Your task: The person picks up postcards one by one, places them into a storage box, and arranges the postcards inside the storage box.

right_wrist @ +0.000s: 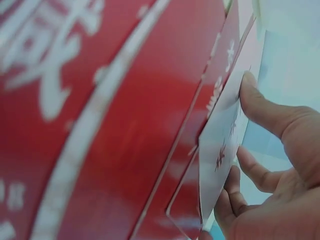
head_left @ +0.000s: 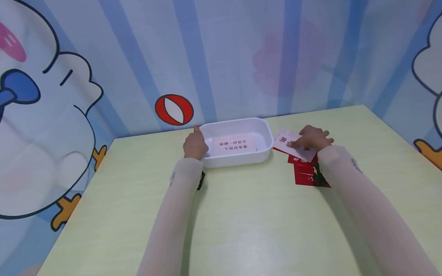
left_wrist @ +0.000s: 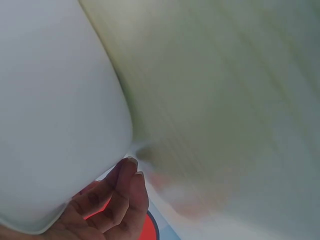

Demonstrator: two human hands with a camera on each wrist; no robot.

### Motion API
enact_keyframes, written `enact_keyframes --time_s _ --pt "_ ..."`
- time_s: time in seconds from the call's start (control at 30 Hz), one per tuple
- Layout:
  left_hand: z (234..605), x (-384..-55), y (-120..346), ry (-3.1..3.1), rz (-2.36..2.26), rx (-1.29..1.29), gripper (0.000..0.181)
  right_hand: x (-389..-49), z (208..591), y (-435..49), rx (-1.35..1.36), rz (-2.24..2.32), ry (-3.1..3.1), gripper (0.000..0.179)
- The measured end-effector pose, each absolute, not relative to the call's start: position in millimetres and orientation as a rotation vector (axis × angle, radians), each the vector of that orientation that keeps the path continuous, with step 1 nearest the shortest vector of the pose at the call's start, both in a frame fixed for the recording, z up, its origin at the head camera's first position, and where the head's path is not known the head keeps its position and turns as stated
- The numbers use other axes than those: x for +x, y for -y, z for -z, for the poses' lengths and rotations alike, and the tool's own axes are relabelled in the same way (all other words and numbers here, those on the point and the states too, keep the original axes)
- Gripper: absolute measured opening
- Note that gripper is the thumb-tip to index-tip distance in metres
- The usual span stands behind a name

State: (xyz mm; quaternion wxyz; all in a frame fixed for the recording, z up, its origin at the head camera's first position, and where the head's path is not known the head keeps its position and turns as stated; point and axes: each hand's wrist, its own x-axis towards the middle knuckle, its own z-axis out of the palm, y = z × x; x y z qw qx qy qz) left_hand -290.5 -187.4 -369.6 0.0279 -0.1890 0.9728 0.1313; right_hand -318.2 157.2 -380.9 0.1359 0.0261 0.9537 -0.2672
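Note:
A white plastic tray (head_left: 238, 160) stands toward the back of the table. At its left end my left hand (head_left: 195, 145) grips the wall; the left wrist view has the curled fingers (left_wrist: 112, 205) against the outside of the tray (left_wrist: 55, 100). Inside lies a pale pink card (head_left: 235, 144) with printed characters. To the right of the tray, my right hand (head_left: 313, 138) pinches a whitish printed card (head_left: 285, 138), which overlaps several red cards (head_left: 304, 174). In the right wrist view the thumb and fingertips meet this pale card (right_wrist: 220, 160) at its edges.
The pale green table (head_left: 235, 222) carries the tray and cards. Behind it hangs a blue striped backdrop (head_left: 235, 57) with cartoon figures and a red and white ball (head_left: 174, 110). The table's back edge runs close behind the tray.

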Motion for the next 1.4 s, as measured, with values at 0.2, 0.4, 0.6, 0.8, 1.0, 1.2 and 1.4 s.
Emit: enact_keyframes --time_s 0.2,0.4,0.6,0.8,1.0,1.2,1.4 --pt "371.6 -288.7 185.9 -3.008 -0.409 -0.584 0.087 -316.0 381.8 -156.3 0.108 0.824 -2.792 0.075" --pt "372.3 -287.6 187.2 -3.037 -0.403 -0.585 0.084 -315.6 381.6 -154.1 0.109 0.86 -2.799 0.074" --pt "371.4 -287.0 188.1 -3.041 -0.388 -0.583 0.084 -316.4 380.3 -150.5 0.129 0.862 -2.83 0.072" --pt "371.3 -285.6 187.4 -3.053 -0.37 -0.582 0.084 -316.5 380.9 -150.4 0.114 0.866 -2.845 0.07" --pt "370.4 -287.3 186.4 -3.053 -0.381 -0.583 0.083 -315.7 380.0 -153.5 0.085 0.866 -2.883 0.072" --pt "371.4 -290.4 187.9 -3.047 -0.383 -0.583 0.083 -316.2 381.4 -154.7 0.071 0.904 -2.902 0.073" --pt "375.0 -292.8 187.8 -3.044 -0.373 -0.592 0.084 -316.5 381.3 -151.7 0.059 0.957 -2.915 0.076"
